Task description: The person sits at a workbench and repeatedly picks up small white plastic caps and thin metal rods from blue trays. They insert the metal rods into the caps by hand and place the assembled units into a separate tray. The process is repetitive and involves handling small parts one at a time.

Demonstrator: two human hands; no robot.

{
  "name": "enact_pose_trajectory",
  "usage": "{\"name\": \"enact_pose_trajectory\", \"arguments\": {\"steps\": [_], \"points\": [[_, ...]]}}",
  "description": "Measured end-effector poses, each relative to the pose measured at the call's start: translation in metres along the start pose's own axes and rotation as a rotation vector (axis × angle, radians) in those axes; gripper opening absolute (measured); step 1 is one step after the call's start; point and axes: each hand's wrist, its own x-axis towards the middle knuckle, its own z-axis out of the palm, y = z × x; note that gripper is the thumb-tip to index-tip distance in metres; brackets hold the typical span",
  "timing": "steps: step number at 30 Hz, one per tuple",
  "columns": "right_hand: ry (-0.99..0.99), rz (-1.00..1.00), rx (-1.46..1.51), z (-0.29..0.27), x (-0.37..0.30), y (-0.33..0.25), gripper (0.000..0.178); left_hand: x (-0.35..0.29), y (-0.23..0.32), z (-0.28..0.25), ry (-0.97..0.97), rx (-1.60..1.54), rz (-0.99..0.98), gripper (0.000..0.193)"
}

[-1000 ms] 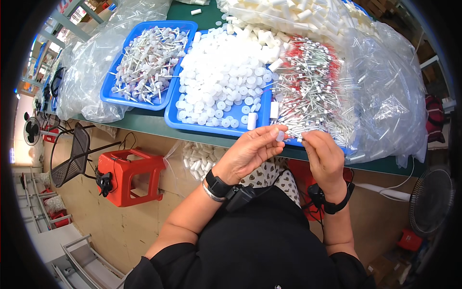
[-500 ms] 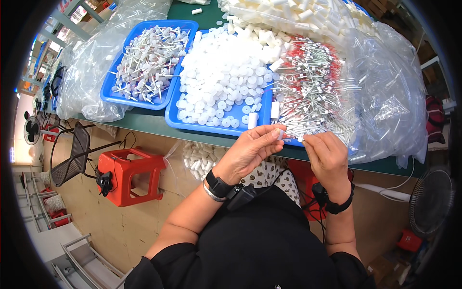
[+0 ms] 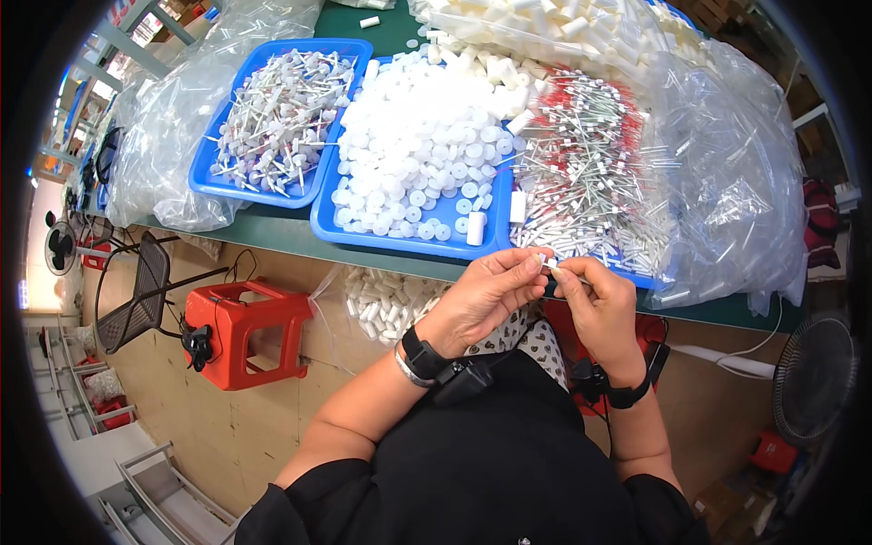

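Just in front of the table's near edge, my hands meet fingertip to fingertip. My left hand (image 3: 486, 295) pinches a small whitish translucent piece, mostly hidden by the thumb. Between thumb and forefinger of my right hand (image 3: 601, 304) is a small white-ended pin (image 3: 550, 262), touching or nearly touching that piece. Beyond the hands lies a heap of thin pins with white ends and red parts (image 3: 590, 154). A blue tray (image 3: 363, 238) left of it bears translucent white discs (image 3: 409, 145). Farther left, another blue tray (image 3: 204, 173) holds pins with discs on them (image 3: 282, 118).
White foam cylinders (image 3: 581, 27) pile up at the back, and one white cylinder (image 3: 476, 228) stands at the disc tray's corner. Clear plastic bags (image 3: 727, 173) flank the trays. A red stool (image 3: 245, 336) and a fan (image 3: 815, 377) stand on the floor.
My hands have come together: the right moved left and slightly down, the left slightly right and down. The pin in my right fingers is now at the piece in my left.
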Motion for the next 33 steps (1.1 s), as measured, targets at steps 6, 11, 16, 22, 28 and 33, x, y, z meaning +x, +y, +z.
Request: {"name": "enact_pose_trajectory", "arguments": {"steps": [6,11,16,22,28,33], "points": [[0.026,-0.514,-0.421,0.003,0.005,0.012,0.013,0.002,-0.006,0.000,-0.001,-0.004,-0.017,0.026],[0.002,-0.547,-0.386,0.002,0.009,0.018,0.017,0.002,-0.005,0.001,0.014,0.006,-0.016,0.028],[0.024,-0.372,-0.187,0.002,0.027,0.024,0.014,-0.004,0.011,-0.003,0.129,0.121,0.207,0.031],[-0.160,-0.516,-0.706,0.004,0.052,0.037,0.006,-0.007,0.018,-0.001,0.199,0.137,0.271,0.033],[-0.241,-0.551,-0.733,0.006,0.061,0.043,0.002,-0.006,0.018,-0.002,0.216,0.121,0.284,0.033],[-0.102,-0.476,-0.407,0.004,0.057,0.040,0.004,-0.004,0.020,-0.001,0.239,0.065,0.322,0.033]]}}
